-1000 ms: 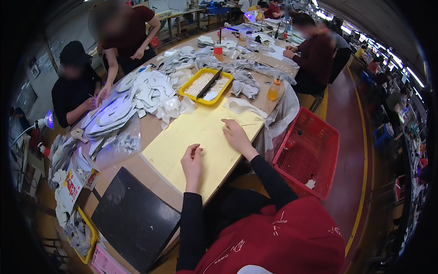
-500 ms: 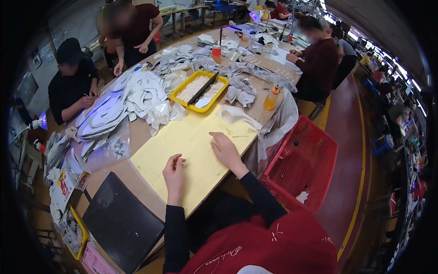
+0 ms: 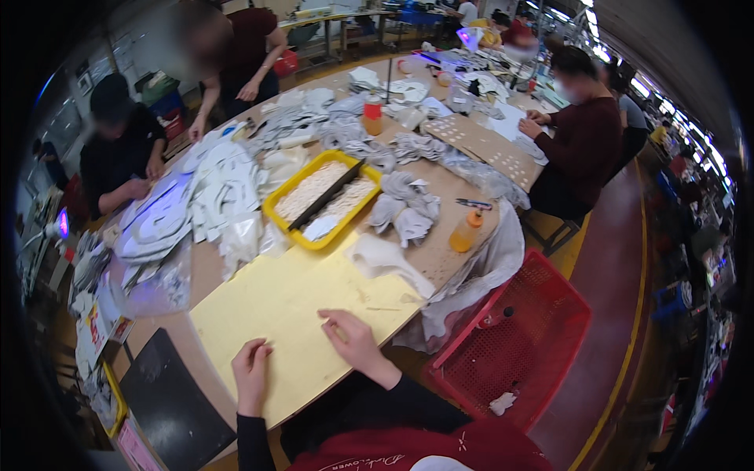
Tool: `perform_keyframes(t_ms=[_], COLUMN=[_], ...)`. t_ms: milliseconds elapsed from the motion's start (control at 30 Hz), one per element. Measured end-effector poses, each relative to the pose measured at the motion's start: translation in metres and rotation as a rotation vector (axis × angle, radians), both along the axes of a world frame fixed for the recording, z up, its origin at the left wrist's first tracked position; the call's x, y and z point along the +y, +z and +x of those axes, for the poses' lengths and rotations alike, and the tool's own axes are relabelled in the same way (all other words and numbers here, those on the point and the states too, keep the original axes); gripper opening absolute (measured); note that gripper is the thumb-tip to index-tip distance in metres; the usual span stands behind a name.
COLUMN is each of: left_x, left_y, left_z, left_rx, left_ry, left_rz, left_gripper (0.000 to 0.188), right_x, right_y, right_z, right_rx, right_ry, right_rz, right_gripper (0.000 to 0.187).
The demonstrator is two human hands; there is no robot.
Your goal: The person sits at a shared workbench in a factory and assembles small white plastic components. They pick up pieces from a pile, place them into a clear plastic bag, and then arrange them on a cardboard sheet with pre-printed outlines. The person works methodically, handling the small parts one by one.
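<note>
My left hand (image 3: 251,372) hovers at the near left part of a pale yellow sheet (image 3: 275,302), its fingers loosely bent and slightly apart. I see nothing in it. Over the sheet's right part is my right hand (image 3: 353,341), open, index finger stretched toward the left and thumb apart, with nothing in its grasp. Past the sheet's far edge stands a yellow tray (image 3: 276,213) of small cream pieces, split by a dark bar. A translucent whitish sheet piece (image 3: 386,259) lies on the far right corner of the yellow sheet.
A black board (image 3: 169,404) lies at the near left. Piles of white cut pieces (image 3: 224,184) cover the left side. Grey bundles (image 3: 404,208) and an orange bottle (image 3: 466,231) stand farther right. A red basket (image 3: 542,314) is beside the table. Co-workers sit and stand around it.
The view has shifted, so the table and tray sit lower and more to the left. Both my hands stay over the yellow sheet, their fingers slightly more bent.
</note>
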State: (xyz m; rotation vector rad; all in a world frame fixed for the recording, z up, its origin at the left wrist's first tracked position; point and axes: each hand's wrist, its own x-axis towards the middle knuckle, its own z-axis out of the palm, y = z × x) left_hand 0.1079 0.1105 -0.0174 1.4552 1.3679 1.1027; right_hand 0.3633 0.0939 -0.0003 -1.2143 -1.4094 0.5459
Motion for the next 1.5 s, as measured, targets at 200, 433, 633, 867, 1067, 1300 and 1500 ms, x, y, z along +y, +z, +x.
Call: perform_keyframes(t_ms=[200, 433, 633, 867, 1067, 1300, 1500], left_x=[0.002, 0.002, 0.001, 0.001, 0.002, 0.001, 0.002], left_y=[0.003, 0.006, 0.01, 0.011, 0.01, 0.01, 0.008], left_z=[-0.001, 0.0, 0.005, 0.006, 0.003, 0.002, 0.0], left_rx=[0.033, 0.084, 0.105, 0.067, 0.074, 0.063, 0.04], left_ry=[0.004, -0.014, -0.002, 0.005, -0.007, -0.032, -0.056], left_rz=[-0.023, -0.02, -0.01, -0.018, -0.022, -0.007, 0.009], left_gripper=[0.012, 0.009, 0.008, 0.009, 0.01, 0.011, 0.012], right_x=[-0.017, 0.05, 0.111, 0.149, 0.144, 0.141, 0.136], right_y=[0.02, 0.019, -0.031, -0.044, 0.025, 0.099, 0.13], right_z=[0.101, 0.391, 0.56, 0.606, 0.587, 0.554, 0.508], right_rx=[-0.155, 0.314, 0.518, 0.741, 0.71, 0.743, 0.528], right_ry=[-0.312, -1.108, -1.053, -0.817, -0.771, -0.64, -0.63], right_rz=[0.703, 0.393, -0.414, -0.238, -0.174, 0.04, -0.046], right_gripper=[0.017, 0.034, 0.04, 0.029, 0.029, 0.035, 0.03])
